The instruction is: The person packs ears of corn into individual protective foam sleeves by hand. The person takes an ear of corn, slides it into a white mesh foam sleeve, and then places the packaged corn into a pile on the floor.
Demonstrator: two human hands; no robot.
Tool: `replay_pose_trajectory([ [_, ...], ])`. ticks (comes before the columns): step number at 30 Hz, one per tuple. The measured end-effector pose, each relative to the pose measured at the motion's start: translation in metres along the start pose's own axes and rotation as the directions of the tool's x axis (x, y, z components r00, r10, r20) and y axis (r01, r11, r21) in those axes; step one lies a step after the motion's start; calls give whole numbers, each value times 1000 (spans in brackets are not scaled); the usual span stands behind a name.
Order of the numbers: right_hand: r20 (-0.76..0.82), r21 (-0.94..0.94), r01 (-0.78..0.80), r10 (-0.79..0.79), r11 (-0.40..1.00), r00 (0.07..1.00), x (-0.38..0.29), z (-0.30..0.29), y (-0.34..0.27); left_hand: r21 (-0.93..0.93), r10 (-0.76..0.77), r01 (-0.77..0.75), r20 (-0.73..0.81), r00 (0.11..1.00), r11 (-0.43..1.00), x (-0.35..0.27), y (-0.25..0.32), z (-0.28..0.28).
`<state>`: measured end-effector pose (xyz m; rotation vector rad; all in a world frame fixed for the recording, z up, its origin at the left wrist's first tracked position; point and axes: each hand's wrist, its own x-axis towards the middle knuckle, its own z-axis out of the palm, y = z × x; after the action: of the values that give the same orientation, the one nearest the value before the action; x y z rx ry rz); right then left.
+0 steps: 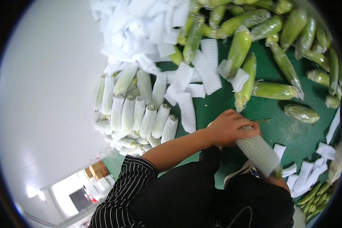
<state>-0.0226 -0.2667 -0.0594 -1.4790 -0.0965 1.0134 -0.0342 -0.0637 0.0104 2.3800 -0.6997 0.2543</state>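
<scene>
My left hand (230, 128) grips the upper end of a long green vegetable in a white foam net sleeve (258, 152). The sleeve is blurred and slants down to the right, in front of my knees. At its lower end a bit of green shows. My right hand (276, 181) is mostly hidden behind that end; only a blurred strip of skin shows, so its grip cannot be made out. Just above my left hand lies a film-wrapped green vegetable (246, 82), with a scrap of white foam net (240, 79) across it.
Sleeved vegetables (134, 114) are stacked at left against a white wall (51, 85). Behind them rises a heap of white foam sleeves (139, 28). Film-wrapped vegetables (293, 28) cover the green floor (213, 105) at upper right. More loose sleeves (305, 176) and slim green vegetables (315, 198) lie at lower right.
</scene>
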Motion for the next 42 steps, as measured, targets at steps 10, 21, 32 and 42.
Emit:
replay_pose_trajectory([
  [10,34,-562,87,-82,823,996,-6,-12,-20,437,-505,898,-787,355,-49,-315,9,-318],
  [21,-324,-918,-243,-239,313,915,-118,-147,8,434,-629,706,-331,703,560,-160,-65,-156],
  [32,-590,-648,-470,-5,599,807,-159,-121,62,65,-146,141,79,986,988,96,-16,64],
  [42,-589,-188,-2,-111,982,800,-108,-120,9,418,-732,601,415,540,681,87,-73,61],
])
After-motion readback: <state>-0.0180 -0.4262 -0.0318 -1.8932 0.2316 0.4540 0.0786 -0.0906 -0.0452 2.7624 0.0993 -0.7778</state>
